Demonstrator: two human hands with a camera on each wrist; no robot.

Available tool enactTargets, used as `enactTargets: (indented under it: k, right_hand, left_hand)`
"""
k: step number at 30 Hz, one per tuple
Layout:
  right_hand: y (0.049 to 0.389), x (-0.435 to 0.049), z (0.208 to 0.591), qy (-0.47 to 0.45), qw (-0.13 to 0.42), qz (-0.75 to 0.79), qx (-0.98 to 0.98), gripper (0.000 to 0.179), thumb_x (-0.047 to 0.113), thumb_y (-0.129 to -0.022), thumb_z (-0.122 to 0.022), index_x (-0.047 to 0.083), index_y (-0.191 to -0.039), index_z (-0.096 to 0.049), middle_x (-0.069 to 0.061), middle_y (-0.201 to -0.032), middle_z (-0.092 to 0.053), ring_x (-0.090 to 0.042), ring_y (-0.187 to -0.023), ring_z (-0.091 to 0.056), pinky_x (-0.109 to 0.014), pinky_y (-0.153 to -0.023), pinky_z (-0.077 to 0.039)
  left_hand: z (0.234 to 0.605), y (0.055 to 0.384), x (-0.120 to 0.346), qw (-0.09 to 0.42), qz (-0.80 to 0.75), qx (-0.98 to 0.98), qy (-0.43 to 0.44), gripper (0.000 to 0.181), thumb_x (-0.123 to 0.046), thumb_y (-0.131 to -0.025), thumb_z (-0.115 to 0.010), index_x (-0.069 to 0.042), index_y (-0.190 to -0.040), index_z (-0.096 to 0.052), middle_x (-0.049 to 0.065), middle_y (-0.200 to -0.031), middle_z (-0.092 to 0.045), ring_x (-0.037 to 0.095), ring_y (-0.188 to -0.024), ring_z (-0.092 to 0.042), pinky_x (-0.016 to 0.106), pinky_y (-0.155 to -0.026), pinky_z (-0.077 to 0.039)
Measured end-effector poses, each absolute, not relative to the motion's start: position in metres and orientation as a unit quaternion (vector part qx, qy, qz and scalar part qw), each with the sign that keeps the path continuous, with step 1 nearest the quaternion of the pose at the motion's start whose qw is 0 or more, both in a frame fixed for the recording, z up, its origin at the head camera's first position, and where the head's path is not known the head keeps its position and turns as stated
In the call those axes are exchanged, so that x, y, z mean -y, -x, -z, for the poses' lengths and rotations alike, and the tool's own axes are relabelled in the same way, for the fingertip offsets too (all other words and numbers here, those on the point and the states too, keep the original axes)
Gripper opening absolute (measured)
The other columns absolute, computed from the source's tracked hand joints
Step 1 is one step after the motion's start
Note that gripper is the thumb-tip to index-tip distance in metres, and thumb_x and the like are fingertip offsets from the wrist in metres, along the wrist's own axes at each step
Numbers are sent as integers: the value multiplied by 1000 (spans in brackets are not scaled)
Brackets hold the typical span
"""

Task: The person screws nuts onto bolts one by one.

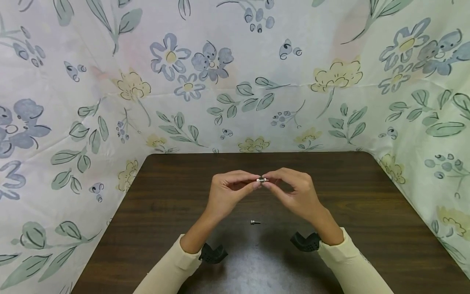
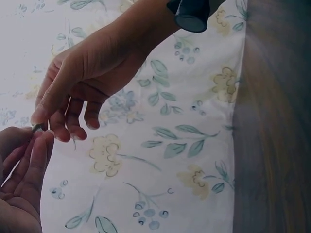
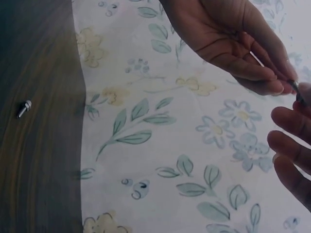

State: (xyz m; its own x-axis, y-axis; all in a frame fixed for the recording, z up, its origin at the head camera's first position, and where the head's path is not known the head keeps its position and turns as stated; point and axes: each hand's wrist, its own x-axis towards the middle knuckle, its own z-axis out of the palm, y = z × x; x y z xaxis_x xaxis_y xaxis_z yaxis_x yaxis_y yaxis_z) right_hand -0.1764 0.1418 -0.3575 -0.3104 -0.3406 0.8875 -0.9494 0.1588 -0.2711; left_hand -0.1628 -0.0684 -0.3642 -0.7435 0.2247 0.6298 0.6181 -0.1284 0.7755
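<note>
Fingertips of the left hand [image 1: 227, 194] and right hand [image 1: 297, 192] meet above the table, pinching a small silver bolt [image 1: 262, 180] from its two ends. A ring-like part, perhaps a nut or washer, shows near its right end; fingertips cover the rest. The left wrist view has the left hand [image 2: 24, 179] at lower left and the right hand [image 2: 92, 73] reaching from above, with its other fingers loosely bent. In the right wrist view the bolt [image 3: 295, 87] is mostly hidden. A second bolt [image 1: 255, 222] lies on its side on the table below the hands.
The dark wood-look table [image 1: 176, 188] extends beneath both arms. A floral cloth [image 1: 235, 90] rises behind it and along both sides. Black wrist cameras [image 1: 213, 254] hang under the cream sleeves [image 1: 170, 261].
</note>
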Motion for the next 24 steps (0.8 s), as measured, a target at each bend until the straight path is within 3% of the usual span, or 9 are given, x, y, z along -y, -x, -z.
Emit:
enactTargets:
  k: [6, 19, 24]
  right_hand:
    - [176, -142, 356, -480, 342, -446, 674, 30, 25, -95, -74, -2, -107, -73, -9, -93, -75, -17, -73, -69, -23, -68, -58]
    - [177, -141, 357, -484, 340, -447, 671, 21, 24, -98, -70, 4, -97, -76, -5, -88, -74, -14, -72, -68, -20, -67, -56]
    - [176, -142, 358, -469, 333, -454, 680, 28, 29, -100, -67, 2, -99, -75, -6, -88, -74, -15, -75, -69, -20, -71, -57]
  left_hand:
    - [364, 164, 69, 144, 685, 636, 324, 14, 4, -87, -78, 4, -100, -78, 15, -96, -76, 25, -83, -74, 41, -71, -63]
    - [363, 161, 67, 132, 685, 635, 333, 14, 2, -88, -77, 4, -101, -78, 15, -96, -75, 27, -80, -75, 40, -67, -63]
    - [363, 161, 66, 131, 683, 638, 330, 14, 2, -87, -78, 4, -101, -78, 14, -95, -75, 26, -79, -75, 39, -67, -63]
